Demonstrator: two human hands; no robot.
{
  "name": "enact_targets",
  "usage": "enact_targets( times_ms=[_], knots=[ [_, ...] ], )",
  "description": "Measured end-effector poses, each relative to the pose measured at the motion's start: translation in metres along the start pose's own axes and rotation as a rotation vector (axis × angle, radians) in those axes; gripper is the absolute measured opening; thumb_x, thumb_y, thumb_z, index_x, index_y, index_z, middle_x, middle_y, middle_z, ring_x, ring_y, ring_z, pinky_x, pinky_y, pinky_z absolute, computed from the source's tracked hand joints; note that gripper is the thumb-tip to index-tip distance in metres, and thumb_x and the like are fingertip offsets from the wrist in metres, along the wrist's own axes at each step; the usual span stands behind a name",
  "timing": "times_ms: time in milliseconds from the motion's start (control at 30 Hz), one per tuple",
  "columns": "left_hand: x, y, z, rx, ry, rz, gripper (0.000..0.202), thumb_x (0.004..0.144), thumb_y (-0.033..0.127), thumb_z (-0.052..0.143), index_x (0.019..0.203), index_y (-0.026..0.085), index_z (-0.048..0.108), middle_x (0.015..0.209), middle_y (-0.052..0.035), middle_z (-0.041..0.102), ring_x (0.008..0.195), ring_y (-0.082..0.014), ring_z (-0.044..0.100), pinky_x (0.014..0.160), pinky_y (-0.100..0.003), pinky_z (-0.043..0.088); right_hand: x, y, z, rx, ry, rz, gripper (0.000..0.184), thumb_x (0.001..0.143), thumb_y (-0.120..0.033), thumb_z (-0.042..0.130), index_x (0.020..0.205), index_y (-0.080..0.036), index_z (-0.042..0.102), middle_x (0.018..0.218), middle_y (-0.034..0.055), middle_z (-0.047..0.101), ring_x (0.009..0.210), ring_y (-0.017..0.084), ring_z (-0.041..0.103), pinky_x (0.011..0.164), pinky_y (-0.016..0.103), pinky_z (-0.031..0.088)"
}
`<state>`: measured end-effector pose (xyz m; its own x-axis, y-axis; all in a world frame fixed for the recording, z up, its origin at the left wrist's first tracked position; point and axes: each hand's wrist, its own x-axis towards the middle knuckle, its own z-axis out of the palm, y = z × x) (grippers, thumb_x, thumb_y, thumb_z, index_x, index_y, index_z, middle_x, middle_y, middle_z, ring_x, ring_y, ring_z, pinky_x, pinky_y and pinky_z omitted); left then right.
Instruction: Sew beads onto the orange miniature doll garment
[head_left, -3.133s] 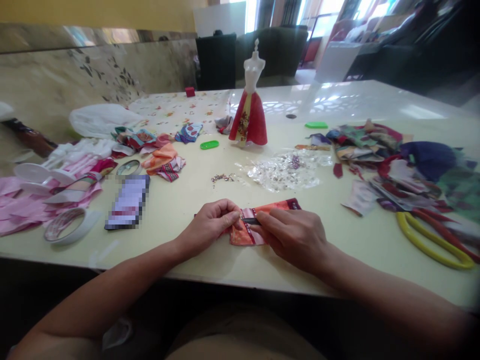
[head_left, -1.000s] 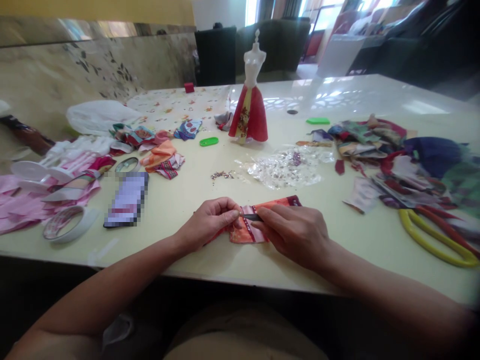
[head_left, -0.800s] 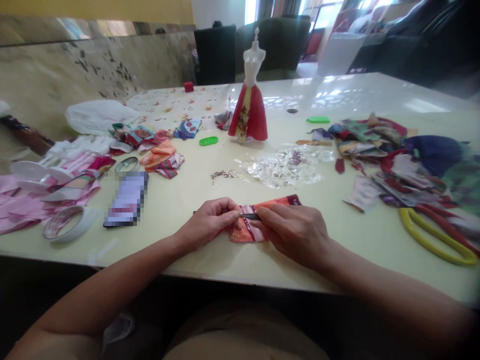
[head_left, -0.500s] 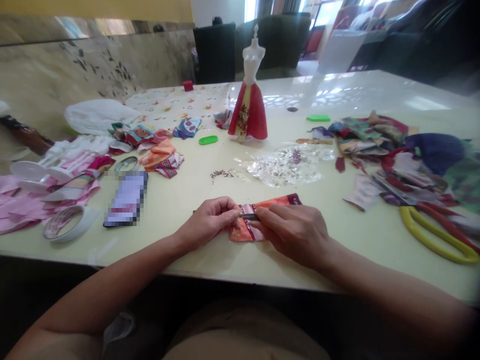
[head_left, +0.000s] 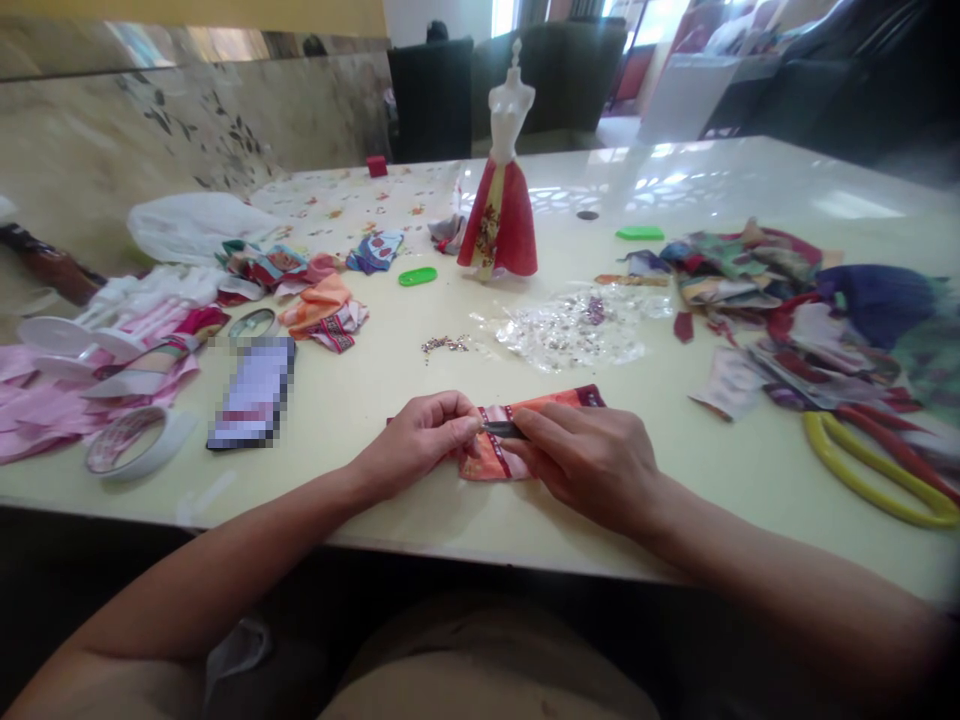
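Over a strip of orange and maroon patterned cloth (head_left: 491, 465) near the table's front edge, both hands meet. My right hand (head_left: 596, 460) is closed around a pair of dark tweezers (head_left: 501, 429), whose tip points left. Thumb and forefinger of my left hand (head_left: 427, 435) are pinched together at that tip; whatever lies between them is too small to name. Part of the cloth is covered by the hands. Just beyond lies a small heap of tiny beads or stones (head_left: 445, 345), beside a clear plastic sheet (head_left: 570, 330) scattered with more.
A mannequin (head_left: 499, 205) in a red skirt stands behind the sheet. Fabric scraps (head_left: 750, 270) and yellow-handled scissors (head_left: 862, 480) lie right. Leftward are a phone (head_left: 251, 395), a tape roll (head_left: 135, 445) and white stands (head_left: 67, 345). Two green trays (head_left: 417, 276) lie further back.
The view has shifted very slightly. Both hands keep almost the same pose, with the tweezers still at the left fingertips.
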<state>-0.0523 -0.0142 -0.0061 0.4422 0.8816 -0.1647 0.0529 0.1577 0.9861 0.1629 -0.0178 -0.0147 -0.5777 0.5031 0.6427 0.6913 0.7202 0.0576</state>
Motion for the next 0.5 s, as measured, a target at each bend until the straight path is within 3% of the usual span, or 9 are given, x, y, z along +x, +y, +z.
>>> enact_targets(
  times_ms=[500],
  knots=[
    [0.0011,-0.0082,-0.0027,-0.072,-0.047,0.019,0.025,0.088,0.036,0.06,0.08,0.014,0.053,0.069,-0.0008,0.06,0.064,-0.0094,0.055,0.066,-0.025,0.044,-0.0004,0.0016,0.0,0.083,-0.017,0.031,0.025,0.092,-0.037,0.054,0.085,-0.017,0.068,0.069,0.0004,0.066,0.054,0.009,0.05,0.05,0.027,0.023]
  ],
)
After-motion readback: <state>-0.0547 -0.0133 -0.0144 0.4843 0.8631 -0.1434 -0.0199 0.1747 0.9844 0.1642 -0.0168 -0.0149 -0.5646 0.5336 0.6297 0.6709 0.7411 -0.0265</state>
